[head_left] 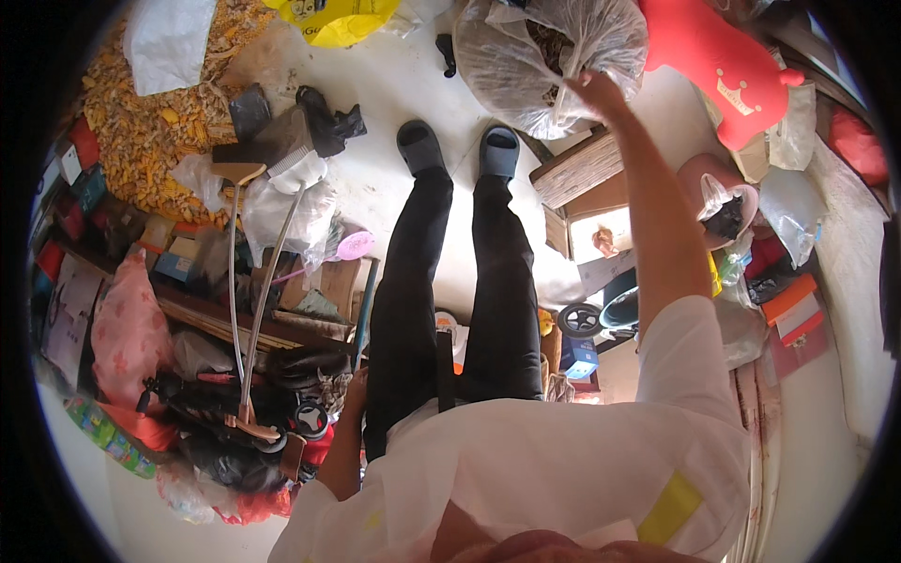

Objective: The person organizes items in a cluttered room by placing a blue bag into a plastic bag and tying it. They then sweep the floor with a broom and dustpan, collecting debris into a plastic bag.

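At the top of the view, my right hand (598,96) reaches out and grips the gathered edge of a large clear plastic bag (486,49). Dark brown dried matter (552,53) shows through the bag's opening. My fingertips are small and partly lost against the plastic. Beside my left thigh hangs my left hand (357,389), largely hidden by the arm and leg, so its fingers cannot be made out. Both feet, in grey slippers (421,149), stand on the pale floor just short of the bag.
Corn cobs (162,141) are heaped at the upper left, near a broom (239,172) and a long-handled dustpan (281,144). A red inflatable animal toy (725,70) sits right of the bag. A wooden plank (578,169) and a pink bucket (747,200) lie below my right forearm.
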Motion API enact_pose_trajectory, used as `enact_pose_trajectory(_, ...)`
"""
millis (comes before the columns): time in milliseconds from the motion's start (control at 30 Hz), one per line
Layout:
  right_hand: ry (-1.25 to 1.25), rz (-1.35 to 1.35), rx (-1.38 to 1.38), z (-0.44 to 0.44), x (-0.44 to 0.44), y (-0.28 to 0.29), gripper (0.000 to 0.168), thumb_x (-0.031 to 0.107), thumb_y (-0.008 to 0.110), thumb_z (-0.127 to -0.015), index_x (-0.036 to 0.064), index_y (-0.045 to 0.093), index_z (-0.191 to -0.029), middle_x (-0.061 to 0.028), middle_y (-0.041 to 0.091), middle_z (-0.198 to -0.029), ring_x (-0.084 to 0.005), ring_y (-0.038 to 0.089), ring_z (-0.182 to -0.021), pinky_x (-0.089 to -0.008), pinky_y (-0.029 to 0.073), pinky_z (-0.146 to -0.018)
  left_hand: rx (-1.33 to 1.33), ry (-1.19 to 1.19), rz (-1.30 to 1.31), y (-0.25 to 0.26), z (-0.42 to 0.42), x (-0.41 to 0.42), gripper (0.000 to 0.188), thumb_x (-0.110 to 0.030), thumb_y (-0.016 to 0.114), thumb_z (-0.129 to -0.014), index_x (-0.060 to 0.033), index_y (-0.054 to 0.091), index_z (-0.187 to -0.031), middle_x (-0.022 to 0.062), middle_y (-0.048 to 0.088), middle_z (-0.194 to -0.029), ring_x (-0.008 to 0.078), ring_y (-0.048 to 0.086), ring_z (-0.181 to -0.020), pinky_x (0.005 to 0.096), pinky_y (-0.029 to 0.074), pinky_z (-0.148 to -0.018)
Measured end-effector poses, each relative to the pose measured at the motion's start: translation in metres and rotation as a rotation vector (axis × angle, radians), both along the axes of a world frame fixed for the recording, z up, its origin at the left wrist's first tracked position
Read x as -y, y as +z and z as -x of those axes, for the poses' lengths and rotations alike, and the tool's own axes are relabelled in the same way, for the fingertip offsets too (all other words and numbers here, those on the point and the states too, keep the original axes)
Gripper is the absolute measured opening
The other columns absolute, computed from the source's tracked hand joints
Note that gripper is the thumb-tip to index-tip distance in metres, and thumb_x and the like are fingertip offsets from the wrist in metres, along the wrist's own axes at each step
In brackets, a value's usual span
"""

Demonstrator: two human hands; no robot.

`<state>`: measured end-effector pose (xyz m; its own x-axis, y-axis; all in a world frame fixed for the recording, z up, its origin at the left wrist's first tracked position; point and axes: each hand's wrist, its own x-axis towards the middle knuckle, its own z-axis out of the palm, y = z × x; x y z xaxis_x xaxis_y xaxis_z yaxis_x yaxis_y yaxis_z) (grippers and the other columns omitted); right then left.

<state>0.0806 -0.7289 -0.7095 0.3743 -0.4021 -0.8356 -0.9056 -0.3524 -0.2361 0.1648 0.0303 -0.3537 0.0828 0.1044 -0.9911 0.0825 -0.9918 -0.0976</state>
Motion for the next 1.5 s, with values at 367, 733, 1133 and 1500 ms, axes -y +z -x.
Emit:
enact_pose_trajectory(367, -0.291, 0.401, -0.065, -0.01, -0.099, 0.034, 0.038, 0.034, 0.055, -0.086, 0.006, 0.067, -0.109, -0.0237, 0.067, -0.101, -0.039, 0.063, -0.102, -0.0483, 0.05, -0.089, -0.019, 0.051, -0.032, 0.011, -0.009, 0.033, 0.051, -0.042, 0.051, -0.093, 0.003, 0.066, -0.112, 0.0205, 0.068, -0.108, 0.0299, 0.066, -0.103, 0.0365, 0.048, -0.09)
enact_pose_trajectory(733, -0.979, -0.109, 0.52, -0.064, -0.041, 0.083, 0.028, 0.017, 0.049, -0.086, -0.003, 0.065, -0.096, -0.0077, 0.067, -0.075, -0.0159, 0.063, -0.075, -0.0284, 0.046, -0.07, 0.069, 0.157, -0.024, 0.007, -0.002, 0.035, 0.048, -0.037, 0.052, -0.093, 0.0048, 0.065, -0.112, 0.0186, 0.068, -0.11, 0.0275, 0.064, -0.103, 0.0354, 0.048, -0.09)
enact_pose_trajectory(1133, -0.92, -0.211, 0.406, -0.019, -0.025, 0.228, 0.022, 0.022, 0.057, -0.095, 0.002, 0.065, -0.092, 0.0071, 0.041, -0.06, -0.0043, 0.038, -0.05, -0.0227, 0.043, -0.055, 0.095, -0.008, 0.255, 0.008, 0.022, -0.008, 0.046, -0.035, 0.052, -0.092, 0.0038, 0.064, -0.114, 0.0218, 0.067, -0.11, 0.0311, 0.064, -0.105, 0.0378, 0.047, -0.093)
enact_pose_trajectory(1500, -0.364, 0.053, 0.296, 0.04, -0.029, 0.318, 0.028, 0.024, 0.053, -0.094, 0.0, 0.068, -0.094, -0.0141, 0.059, -0.066, -0.0204, 0.058, -0.062, -0.0366, 0.047, -0.062, 0.086, 0.786, -0.034, 0.053, 0.028, 0.033, 0.033, -0.024, 0.054, -0.094, -0.0001, 0.058, -0.117, 0.0054, 0.066, -0.09, 0.0108, 0.063, -0.078, 0.0233, 0.048, -0.062)
